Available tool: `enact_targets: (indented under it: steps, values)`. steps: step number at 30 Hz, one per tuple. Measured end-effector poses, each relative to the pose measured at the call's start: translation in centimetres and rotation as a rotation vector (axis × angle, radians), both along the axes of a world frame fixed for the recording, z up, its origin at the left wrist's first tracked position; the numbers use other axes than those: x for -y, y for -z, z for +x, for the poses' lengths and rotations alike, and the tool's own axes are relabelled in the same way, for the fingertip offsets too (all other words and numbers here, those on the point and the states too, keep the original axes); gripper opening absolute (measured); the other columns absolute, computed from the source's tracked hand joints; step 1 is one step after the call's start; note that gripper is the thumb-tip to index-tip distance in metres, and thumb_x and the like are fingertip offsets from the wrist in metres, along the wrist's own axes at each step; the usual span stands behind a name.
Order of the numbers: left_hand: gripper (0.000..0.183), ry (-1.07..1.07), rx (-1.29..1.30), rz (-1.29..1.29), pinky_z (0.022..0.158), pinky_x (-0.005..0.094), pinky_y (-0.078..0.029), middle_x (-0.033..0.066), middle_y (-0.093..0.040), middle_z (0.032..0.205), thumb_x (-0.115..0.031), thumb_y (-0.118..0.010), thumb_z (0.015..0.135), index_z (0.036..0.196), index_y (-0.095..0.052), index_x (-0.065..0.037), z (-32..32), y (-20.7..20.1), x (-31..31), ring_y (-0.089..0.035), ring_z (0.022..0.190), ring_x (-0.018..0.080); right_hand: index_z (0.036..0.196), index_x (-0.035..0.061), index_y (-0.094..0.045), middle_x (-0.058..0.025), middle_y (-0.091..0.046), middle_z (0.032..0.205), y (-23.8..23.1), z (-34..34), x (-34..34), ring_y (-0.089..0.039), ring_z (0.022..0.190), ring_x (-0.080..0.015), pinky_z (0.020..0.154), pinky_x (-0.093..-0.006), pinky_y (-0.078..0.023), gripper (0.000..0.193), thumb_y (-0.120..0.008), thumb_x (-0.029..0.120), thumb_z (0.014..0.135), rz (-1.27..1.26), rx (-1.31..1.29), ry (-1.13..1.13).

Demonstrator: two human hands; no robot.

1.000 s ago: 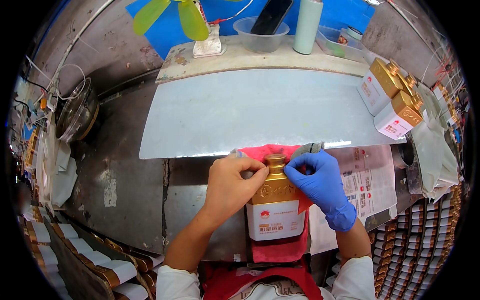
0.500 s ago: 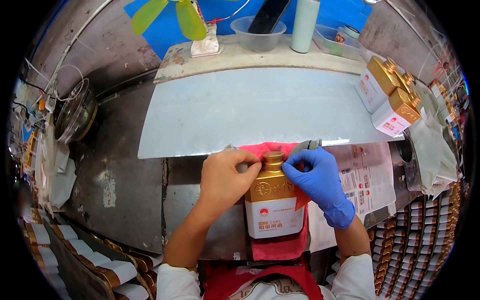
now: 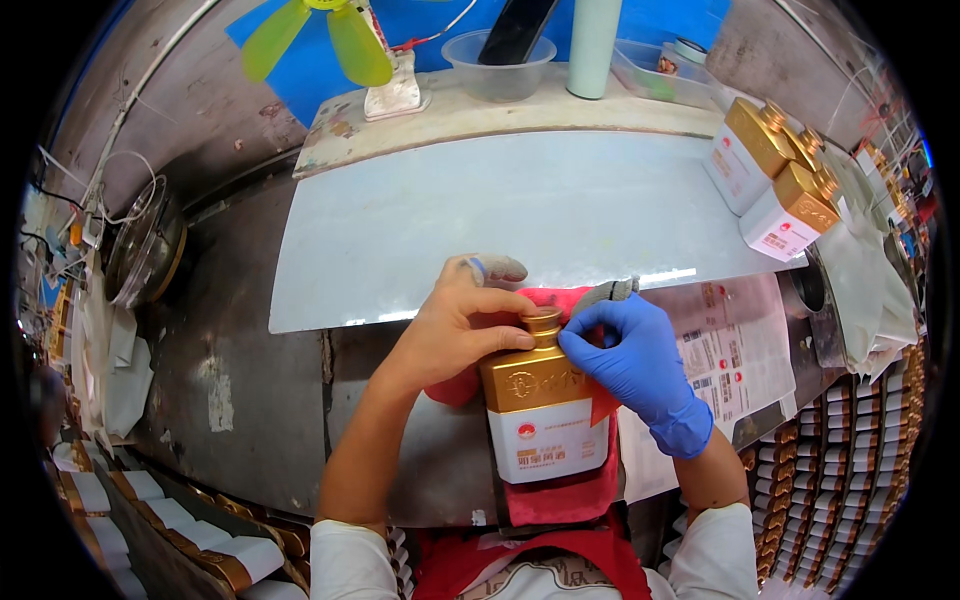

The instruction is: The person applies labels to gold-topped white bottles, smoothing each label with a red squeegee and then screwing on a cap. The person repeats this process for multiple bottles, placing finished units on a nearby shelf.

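A bottle (image 3: 545, 440) with a gold shoulder and neck and a white lower body stands slightly tilted on a pink-red cloth (image 3: 565, 503). My bare left hand (image 3: 455, 325) holds the left side of its neck between thumb and finger. One finger with a grey fabric cover stretches out beyond the cap. My right hand (image 3: 635, 355), in a blue glove, is closed in a pinch at the neck's right side. What lies between its fingertips is hidden. A small red tag (image 3: 603, 402) shows below the glove, against the bottle's shoulder.
A pale board (image 3: 480, 210) covers the far worktop. Several similar bottles (image 3: 790, 212) stand at its right end. Printed sheets (image 3: 735, 355) lie right of the cloth. Behind are a green-bladed fan (image 3: 360, 45), a plastic tub (image 3: 500, 75) and a pale green flask (image 3: 593, 50). Rows of bottles (image 3: 850, 470) flank me below.
My left hand has shifted its grip on the neck, and its covered finger now points out past the cap. The bottle has turned and tilted a little. My right hand stays pinched.
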State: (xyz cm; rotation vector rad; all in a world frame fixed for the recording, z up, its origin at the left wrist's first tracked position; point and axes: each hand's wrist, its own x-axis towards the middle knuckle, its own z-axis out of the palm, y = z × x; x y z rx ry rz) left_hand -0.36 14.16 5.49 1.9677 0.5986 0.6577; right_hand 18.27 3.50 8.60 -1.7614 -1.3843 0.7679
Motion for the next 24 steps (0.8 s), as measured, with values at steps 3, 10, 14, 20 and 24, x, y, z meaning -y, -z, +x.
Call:
enact_targets:
  steps: [3,10,14,20,24]
  values:
    - [0.026,0.012,0.017,-0.035,0.098,0.0363,-0.039,0.0128,-0.052,0.12,-0.015,-0.078,0.07,0.095,-0.071,-0.01,0.1,0.0,-0.1,-0.045,0.116,0.0271,0.079,0.0021,-0.067,-0.0078,-0.062,0.077,-0.1,0.0,-0.1,-0.061,0.069,-0.0166,0.067,-0.0277,-0.05,0.013,-0.07,0.014,0.075,-0.004,0.014,-0.003]
    - [0.027,0.016,0.029,-0.076,0.099,0.0366,-0.039,0.0131,-0.051,0.121,-0.016,-0.079,0.07,0.095,-0.071,-0.01,0.1,0.3,-0.2,-0.047,0.115,0.0269,0.078,0.0026,-0.066,-0.0072,-0.06,0.077,0.1,-0.1,0.0,-0.059,0.07,-0.0184,0.067,-0.029,-0.05,0.012,-0.069,0.014,0.074,0.047,0.038,0.005]
    - [0.027,0.02,0.022,-0.054,0.099,0.0366,-0.038,0.0135,-0.051,0.121,-0.016,-0.079,0.07,0.096,-0.071,-0.01,0.1,0.2,-0.2,-0.047,0.115,0.0272,0.083,0.0035,-0.065,-0.0075,-0.062,0.08,0.1,0.0,0.2,-0.059,0.069,-0.019,0.066,-0.0301,-0.049,0.012,-0.067,0.013,0.077,0.052,0.119,-0.004]
    - [0.028,0.001,0.013,-0.059,0.1,0.0369,-0.037,0.0144,-0.051,0.121,-0.016,-0.079,0.069,0.096,-0.071,-0.01,-0.2,0.2,-0.2,-0.046,0.115,0.0277,0.113,0.0102,-0.06,-0.01,-0.064,0.086,-0.7,-0.3,2.1,-0.06,0.064,-0.0183,0.059,-0.0289,-0.049,0.032,-0.062,0.011,0.082,0.131,0.098,0.036]
    - [0.028,0.002,0.002,-0.07,0.1,0.0376,-0.037,0.015,-0.051,0.121,-0.016,-0.079,0.069,0.095,-0.071,-0.01,0.0,0.3,-0.2,-0.046,0.116,0.0283,0.13,0.0114,-0.051,-0.0072,-0.067,0.099,-1.0,-2.2,4.7,-0.052,0.054,-0.0078,0.052,-0.025,-0.045,0.049,-0.053,0.0,0.083,0.156,0.088,-0.154]
